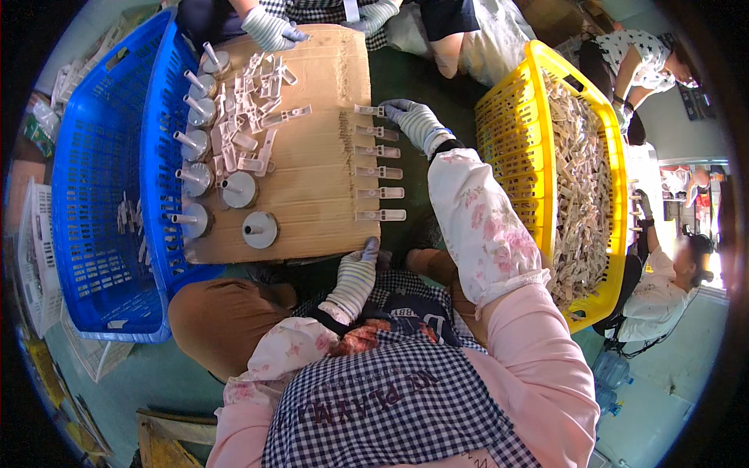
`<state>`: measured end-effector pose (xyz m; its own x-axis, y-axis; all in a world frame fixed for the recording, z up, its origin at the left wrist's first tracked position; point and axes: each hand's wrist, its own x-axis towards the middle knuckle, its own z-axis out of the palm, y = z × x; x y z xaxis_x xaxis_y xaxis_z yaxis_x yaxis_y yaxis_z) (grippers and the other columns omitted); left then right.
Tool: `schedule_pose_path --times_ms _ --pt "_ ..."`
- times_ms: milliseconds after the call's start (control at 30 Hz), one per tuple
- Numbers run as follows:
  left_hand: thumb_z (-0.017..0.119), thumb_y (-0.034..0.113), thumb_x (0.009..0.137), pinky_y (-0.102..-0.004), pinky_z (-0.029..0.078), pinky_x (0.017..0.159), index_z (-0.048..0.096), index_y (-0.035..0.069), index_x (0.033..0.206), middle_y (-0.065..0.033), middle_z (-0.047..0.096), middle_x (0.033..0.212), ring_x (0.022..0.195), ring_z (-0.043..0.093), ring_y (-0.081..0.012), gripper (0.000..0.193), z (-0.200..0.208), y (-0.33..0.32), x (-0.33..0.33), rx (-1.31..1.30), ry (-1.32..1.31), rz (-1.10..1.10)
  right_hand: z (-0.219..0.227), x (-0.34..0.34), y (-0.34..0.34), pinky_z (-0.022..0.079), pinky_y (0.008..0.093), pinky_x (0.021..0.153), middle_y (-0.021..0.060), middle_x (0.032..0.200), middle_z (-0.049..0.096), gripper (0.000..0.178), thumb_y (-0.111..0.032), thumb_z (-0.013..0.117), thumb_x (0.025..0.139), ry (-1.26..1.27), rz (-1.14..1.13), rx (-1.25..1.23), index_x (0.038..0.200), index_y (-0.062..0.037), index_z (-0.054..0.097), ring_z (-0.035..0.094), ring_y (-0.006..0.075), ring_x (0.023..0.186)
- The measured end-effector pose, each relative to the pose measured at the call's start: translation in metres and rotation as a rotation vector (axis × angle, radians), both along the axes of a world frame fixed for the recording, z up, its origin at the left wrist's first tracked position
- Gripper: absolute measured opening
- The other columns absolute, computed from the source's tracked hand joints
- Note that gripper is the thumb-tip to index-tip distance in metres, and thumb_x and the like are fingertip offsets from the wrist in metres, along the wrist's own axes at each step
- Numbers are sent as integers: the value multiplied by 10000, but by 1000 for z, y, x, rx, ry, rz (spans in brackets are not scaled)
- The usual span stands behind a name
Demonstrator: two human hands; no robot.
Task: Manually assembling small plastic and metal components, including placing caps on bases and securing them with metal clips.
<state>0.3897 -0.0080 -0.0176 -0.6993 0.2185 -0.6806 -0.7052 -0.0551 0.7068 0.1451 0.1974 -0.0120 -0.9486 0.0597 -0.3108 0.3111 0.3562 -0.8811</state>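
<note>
A brown cardboard sheet (312,203) lies flat in front of me. My right hand (415,125), in a striped glove, reaches to its right edge, fingertips closed on the outer end of a small pale plastic clip-like piece (368,111). That piece is the farthest in a column of several similar pieces (379,171), which jut over the edge. At the near right corner my left hand (355,277), also gloved, has its thumb up against the cardboard; its other fingers are mostly hidden. More loose pale pieces (248,97) lie heaped on the far left part.
Several round metal weights with upright stems (239,189) stand along the cardboard's left side. A blue basket (109,195) is to the left; a yellow basket (620,179) full of pale pieces is to the right. Across from me are a co-worker's gloved hands (269,30).
</note>
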Motion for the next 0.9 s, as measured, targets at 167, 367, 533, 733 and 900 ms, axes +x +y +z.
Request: schedule_pose_path --times_ms 167,367,533,733,900 --pt "594 391 950 -248 445 638 723 27 835 -15 683 758 653 561 -84 403 5 3 -3 -72 5 8 -9 -3 4 472 287 849 50 1008 711 233 -211 629 924 27 -11 47 1097 -66 690 616 150 883" --pt "593 451 937 -271 417 687 702 31 873 20 618 767 705 477 -102 438 10 3 -2 6 -25 78 -10 -3 -1 470 293 864 98 1013 706 314 -281 599 928 80 14 239 1121 -42 666 629 178 893" --pt "609 432 932 -274 429 698 702 38 878 19 636 801 716 511 -104 409 -1 3 -1 104 -39 83 -13 -5 -13 441 341 947 186 1147 654 490 -433 483 964 -2 -75 213 1223 -32 598 615 299 1056" --pt "599 417 942 -275 441 709 705 52 905 16 650 818 731 531 -106 383 8 2 1 120 -93 113 2 1 -28 453 347 935 170 1131 665 475 -440 512 949 23 -109 267 1193 -48 621 621 309 1054" --pt "594 406 948 -264 439 752 701 54 954 24 648 854 773 529 -102 368 13 -1 -2 139 -141 101 -9 1 -16 489 332 831 133 989 701 370 -368 556 939 60 -109 212 1142 -76 660 645 252 868"
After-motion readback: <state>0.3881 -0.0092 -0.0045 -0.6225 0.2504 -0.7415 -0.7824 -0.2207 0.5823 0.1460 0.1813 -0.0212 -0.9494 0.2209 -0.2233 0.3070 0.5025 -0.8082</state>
